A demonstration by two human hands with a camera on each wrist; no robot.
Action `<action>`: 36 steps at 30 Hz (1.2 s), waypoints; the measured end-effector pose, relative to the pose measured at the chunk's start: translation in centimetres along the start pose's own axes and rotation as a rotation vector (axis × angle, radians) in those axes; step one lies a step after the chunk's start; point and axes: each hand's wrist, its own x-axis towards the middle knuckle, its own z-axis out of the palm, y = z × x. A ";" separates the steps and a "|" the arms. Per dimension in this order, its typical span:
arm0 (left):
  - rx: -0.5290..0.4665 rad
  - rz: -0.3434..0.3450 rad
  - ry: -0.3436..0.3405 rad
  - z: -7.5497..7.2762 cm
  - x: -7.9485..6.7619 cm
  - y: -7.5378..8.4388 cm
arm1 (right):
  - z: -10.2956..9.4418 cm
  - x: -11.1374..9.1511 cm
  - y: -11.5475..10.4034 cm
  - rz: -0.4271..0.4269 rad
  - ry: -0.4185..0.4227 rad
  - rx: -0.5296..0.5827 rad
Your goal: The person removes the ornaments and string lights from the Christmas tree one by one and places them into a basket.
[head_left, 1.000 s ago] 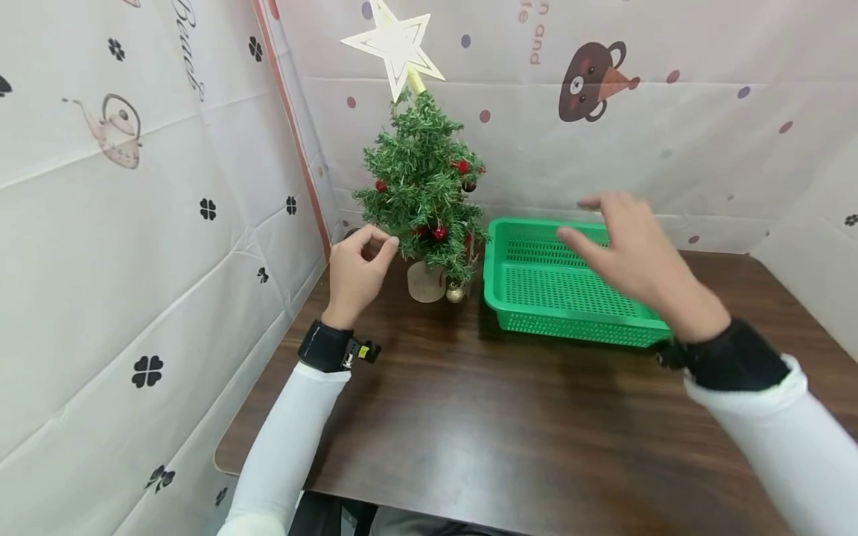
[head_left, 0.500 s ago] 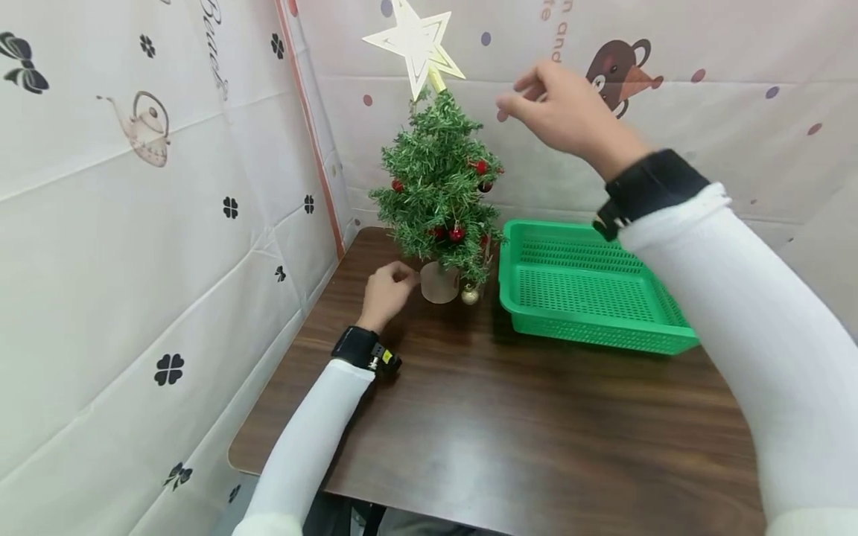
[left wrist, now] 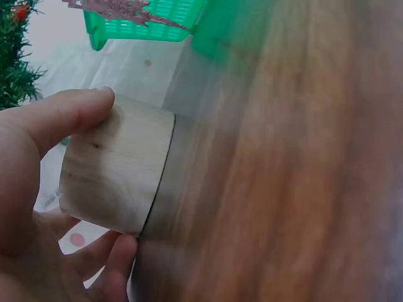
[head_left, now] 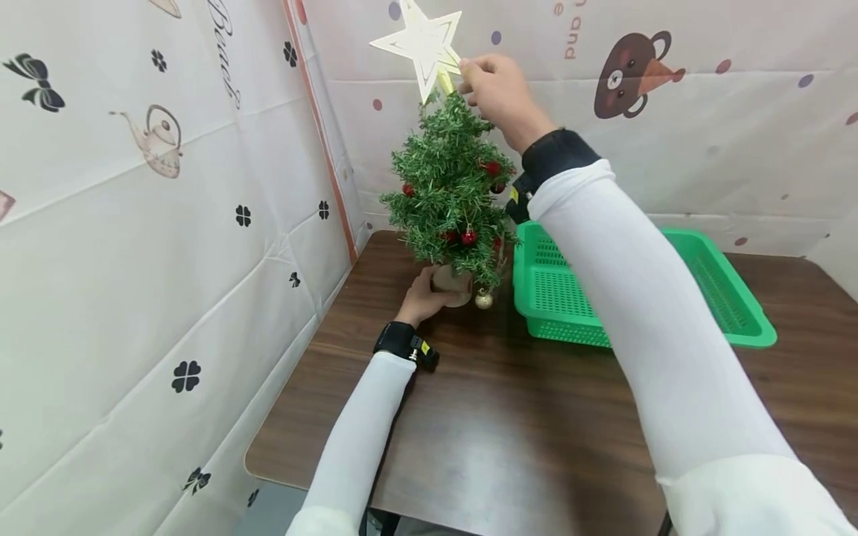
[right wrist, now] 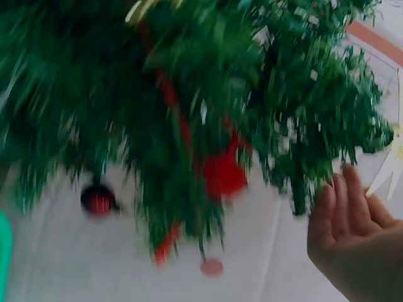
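Observation:
A small green Christmas tree (head_left: 449, 175) with red baubles stands on a wooden base (left wrist: 119, 163). My left hand (head_left: 419, 299) grips that base from the left, thumb on one side and fingers curled around the other in the left wrist view. Atop the tree is a pale yellow star topper (head_left: 424, 46). At its lower right point, my right hand (head_left: 499, 93) pinches the star with bent fingers. The right wrist view shows the right hand (right wrist: 352, 233) beside the upper branches, with part of the star (right wrist: 391, 163) behind its fingertips. A gold bauble (head_left: 484, 299) hangs low, near the base.
A green plastic basket (head_left: 559, 329) stands right of the tree, partly hidden behind my right sleeve. Brown wooden tabletop (head_left: 482, 417) spreads in front. Printed white cloth (head_left: 221, 164) hangs at the left and behind the tree.
My right hand has moved from above the basket, up and left to the star. My left hand has come down from the lower branches and taken hold of the base.

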 end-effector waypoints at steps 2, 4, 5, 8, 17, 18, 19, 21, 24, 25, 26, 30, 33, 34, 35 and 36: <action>0.001 0.006 -0.006 0.2 0.2 0.1 | 0.3 0.1 0.2 0.006 0.075 0.102; -0.004 0.012 -0.014 0.3 0.2 0.2 | 0.4 0.1 0.3 0.001 0.144 0.194; -0.006 0.014 -0.016 0.3 0.2 0.3 | 0.3 0.1 0.2 -0.005 0.162 0.225; -0.014 0.017 -0.008 0.1 0.0 0.5 | 0.2 0.2 -0.2 0.010 0.176 0.323; -0.008 0.019 -0.009 -0.1 0.0 0.5 | 0.3 0.1 -1.7 0.056 0.182 0.520; -0.005 0.019 -0.013 -0.1 0.0 0.5 | 0.2 0.0 -1.8 0.040 0.185 0.523; -0.001 0.021 -0.014 -0.2 0.1 0.4 | 0.1 0.0 -1.9 0.027 0.187 0.529; 0.006 0.021 -0.015 -0.2 0.2 0.4 | -0.3 -0.1 -2.1 0.011 0.187 0.541; 0.010 0.029 -0.009 -0.3 0.4 0.3 | -1.5 -0.3 -2.2 0.022 0.199 0.595; 0.014 0.030 -0.004 -0.3 0.5 0.2 | -2.1 -0.4 -2.1 0.027 0.204 0.613; 0.020 0.031 -0.002 -0.3 0.6 0.1 | -2.6 -0.5 -1.9 0.036 0.210 0.633; 0.022 0.024 0.005 -0.5 0.9 -0.9 | -4.9 -1.3 -0.1 0.063 0.226 0.681; 0.016 0.013 -0.004 -0.7 1.5 -1.7 | -6.7 -2.0 1.8 0.104 0.231 0.706; 0.014 0.009 -0.007 -0.8 1.7 -1.9 | -7.5 -2.2 2.4 0.131 0.232 0.725; 0.016 0.007 -0.010 -0.8 1.9 -2.0 | -8.3 -2.3 2.9 0.164 0.237 0.741; 0.016 0.005 -0.010 -0.8 1.9 -2.1 | -8.9 -2.4 3.5 0.193 0.239 0.757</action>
